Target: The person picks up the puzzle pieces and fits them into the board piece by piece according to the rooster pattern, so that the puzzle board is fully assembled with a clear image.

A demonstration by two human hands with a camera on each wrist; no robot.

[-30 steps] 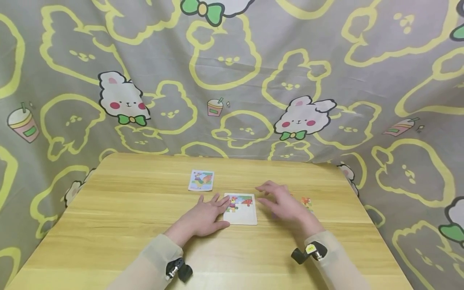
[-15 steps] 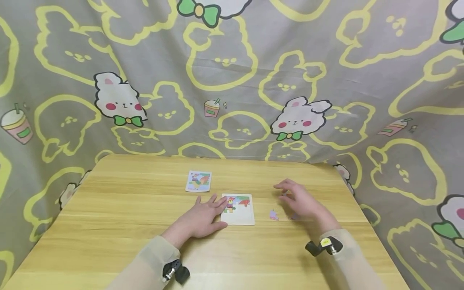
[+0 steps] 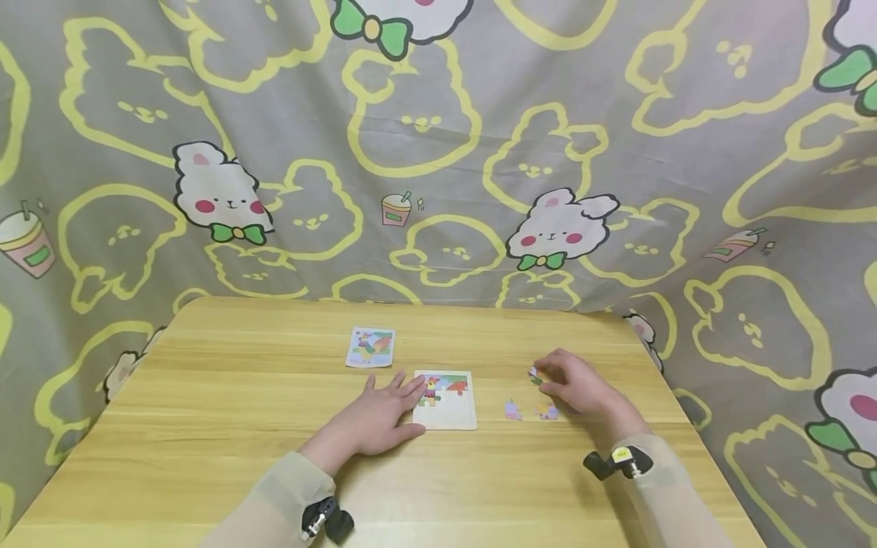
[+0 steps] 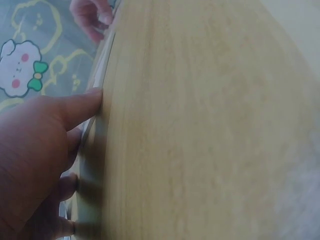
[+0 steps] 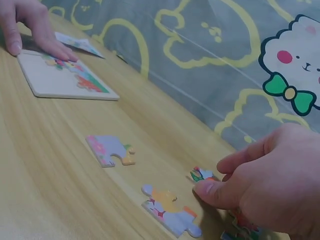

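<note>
Near the table's middle lies a square white puzzle tray [image 3: 445, 417], its upper part filled with pieces of a rooster picture. My left hand [image 3: 370, 415] rests at its left side, fingers spread, with fingertips on the tray and the thumb by its near corner. To the right, my right hand [image 3: 582, 387] pinches a small jigsaw piece [image 5: 201, 174] with green and blue on it between thumb and fingers; the hand partly covers it. Loose beside that hand are a lilac piece [image 5: 107, 149] and a yellow-and-lilac piece [image 5: 172, 212]. Another piece [image 5: 242, 227] is partly hidden under the hand.
A picture card [image 3: 371, 347] of the rooster lies behind the tray to the left. The wooden table [image 3: 226, 373] meets a patterned grey curtain [image 3: 438, 144] at its back and sides. Each wrist carries a small black camera mount.
My right hand has moved right from beside the tray to the loose pieces and now pinches one. My left hand has stayed on the tray. The head view has shifted slightly.
</note>
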